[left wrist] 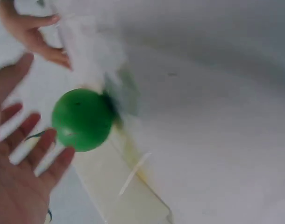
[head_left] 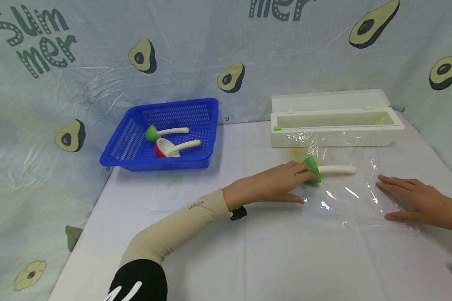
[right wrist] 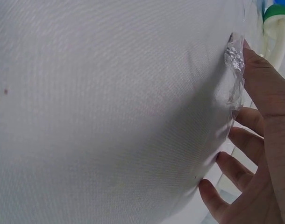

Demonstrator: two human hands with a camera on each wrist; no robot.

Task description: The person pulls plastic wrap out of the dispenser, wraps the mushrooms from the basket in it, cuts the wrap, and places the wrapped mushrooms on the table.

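A ladle with a green bowl and white handle lies on a sheet of clear plastic wrap, its handle pointing right. My left hand is at the bowl side, fingers extended and spread; the left wrist view shows these fingers beside the round green bowl. At the wrap's right edge, my right hand rests with its fingers spread. Crumpled wrap shows against its thumb in the right wrist view. The wrap stretches back to the front of a long white wrap dispenser box, whose lid stands up.
To the left at the back sits a blue plastic basket. Inside it lie another green-bowled ladle and a red-and-white ladle. A white cloth covers the table, and an avocado-print curtain hangs behind.
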